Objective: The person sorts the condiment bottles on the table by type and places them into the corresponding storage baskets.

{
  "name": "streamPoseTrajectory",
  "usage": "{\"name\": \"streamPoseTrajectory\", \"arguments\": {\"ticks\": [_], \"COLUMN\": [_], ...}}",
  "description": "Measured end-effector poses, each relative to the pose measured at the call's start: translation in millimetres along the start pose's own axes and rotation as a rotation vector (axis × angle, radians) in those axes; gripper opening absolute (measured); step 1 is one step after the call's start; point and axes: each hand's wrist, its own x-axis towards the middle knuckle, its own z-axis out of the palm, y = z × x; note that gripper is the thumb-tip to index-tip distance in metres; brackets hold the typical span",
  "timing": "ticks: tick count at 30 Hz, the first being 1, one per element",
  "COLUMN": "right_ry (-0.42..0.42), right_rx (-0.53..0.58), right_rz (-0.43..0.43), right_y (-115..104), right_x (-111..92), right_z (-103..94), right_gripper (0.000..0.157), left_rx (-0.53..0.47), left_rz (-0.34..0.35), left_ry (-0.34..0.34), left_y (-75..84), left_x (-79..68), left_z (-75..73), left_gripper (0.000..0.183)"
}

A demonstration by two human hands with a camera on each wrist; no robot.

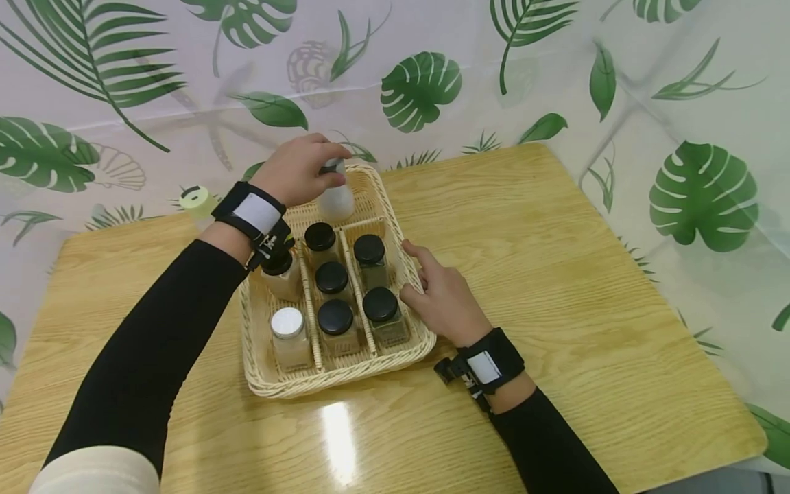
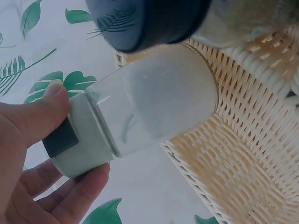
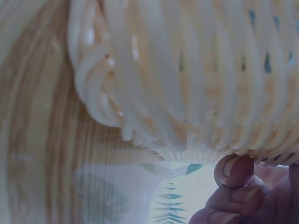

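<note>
My left hand (image 1: 300, 170) grips a seasoning jar (image 2: 154, 100) by its pale cap, thumb on a dark patch of the cap. Clear glass shows white contents inside. In the head view this jar stands over the back compartment of a wicker basket (image 1: 296, 389). At the basket's right side, my right hand (image 1: 446, 302) holds the rim, its thumb over the edge and index finger stretched along it. Curled fingertips (image 3: 233, 198) show close against the outer wall in the right wrist view.
Several black-capped jars (image 1: 336, 317) and one white-capped jar (image 1: 288, 322) stand in the basket's three front columns. A bottle with a light green cap (image 1: 196, 197) stands beyond my left forearm. The wooden table (image 1: 555, 309) meets a leaf-patterned cloth (image 1: 481, 103) at the back.
</note>
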Motion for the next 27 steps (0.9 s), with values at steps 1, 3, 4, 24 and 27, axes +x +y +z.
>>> {"name": "streamPoseTrajectory", "arguments": {"ticks": [1,3,4,24,27], "right_ry": [0.001,0.003,0.003,0.008,0.012], "right_rx": [0.000,0.003,0.004,0.002,-0.001], "right_rz": [0.000,-0.002,-0.003,0.002,-0.001], "right_y": [0,0,0,0,0], "right_x": [0,0,-1,-2,-1], "right_z": [0.1,0.3,0.4,-1.4,-1.4], "right_gripper": [0.064,0.064,0.064,0.064,0.064], "left_rx": [0.003,0.003,0.004,-0.002,-0.003], "left_rz": [0.000,-0.005,-0.008,0.005,0.008], "left_ry": [-0.002,-0.009,-0.014,-0.026,-0.024], "left_y": [-0.2,-0.2,-0.3,-7.5,-8.6], "left_x": [1.1,2.5,3.0,12.1,13.5], "left_z": [0.6,1.2,1.4,6.6,7.1], "left_gripper": [0.041,0.041,0.041,0.041,0.041]}}
